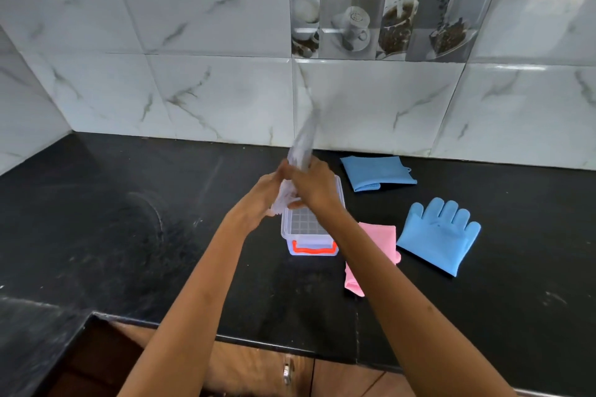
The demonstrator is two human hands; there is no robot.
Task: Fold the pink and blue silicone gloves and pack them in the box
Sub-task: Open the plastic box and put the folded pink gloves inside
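A small clear box point(310, 252) with an orange latch stands on the black counter, its grid-patterned inside showing. Just above it, my left hand point(259, 201) and my right hand point(314, 186) both grip a blurred clear plastic piece point(303, 145) that sticks up toward the wall; whether it is a lid or a wrapper I cannot tell. A folded pink glove point(382, 240) lies right of the box, partly under my right forearm. One blue glove point(438, 233) lies flat with its fingers spread farther right. Another blue glove point(377, 172) lies folded near the wall.
The black stone counter point(161, 219) meets a marble-tiled wall point(225, 96) at the back and turns a corner on the left. Its front edge runs below my forearms, above wooden cabinet doors point(258, 367).
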